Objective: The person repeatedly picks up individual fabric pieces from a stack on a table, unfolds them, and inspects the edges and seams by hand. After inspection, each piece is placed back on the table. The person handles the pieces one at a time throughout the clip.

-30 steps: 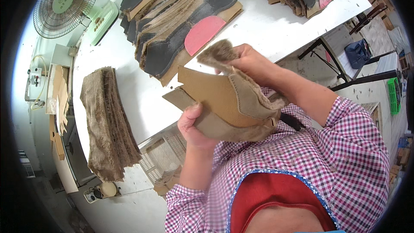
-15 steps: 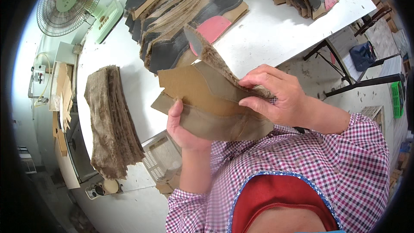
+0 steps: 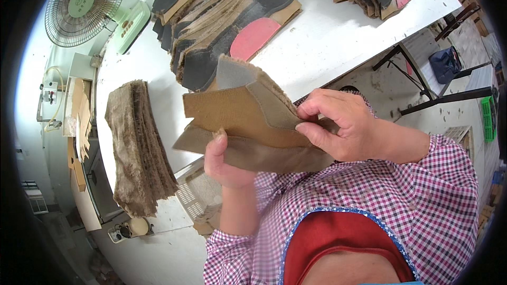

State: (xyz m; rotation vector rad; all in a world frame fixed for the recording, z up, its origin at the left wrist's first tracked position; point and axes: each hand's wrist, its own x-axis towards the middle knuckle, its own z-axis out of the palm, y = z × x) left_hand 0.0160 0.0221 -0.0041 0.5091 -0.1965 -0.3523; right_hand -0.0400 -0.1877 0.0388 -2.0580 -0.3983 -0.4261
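A tan and olive-brown stitched leather shoe upper (image 3: 232, 111) is held up in front of me over the table's near edge. My left hand (image 3: 227, 161) grips its lower edge, thumb on top and fingers hidden underneath. With thumb and fingertips, my right hand (image 3: 343, 126) pinches its right end. A grey-faced piece with brown fur (image 3: 235, 71) lies against the upper's far side, its furry edge running down to my right fingertips.
On the white table (image 3: 327, 47) are overlapping stacks of dark fur-backed pieces (image 3: 211, 31) with pink patches, and more at far right. A bundle of brown fur pieces (image 3: 132, 148) lies at left. A fan (image 3: 82, 2) stands far left; a perforated plastic basket (image 3: 198, 195) sits below the edge.
The grey fur-backed piece has come down flatter against the upper, its grey face now showing more. The upper has tilted and shifted slightly left; both hands keep their grip.
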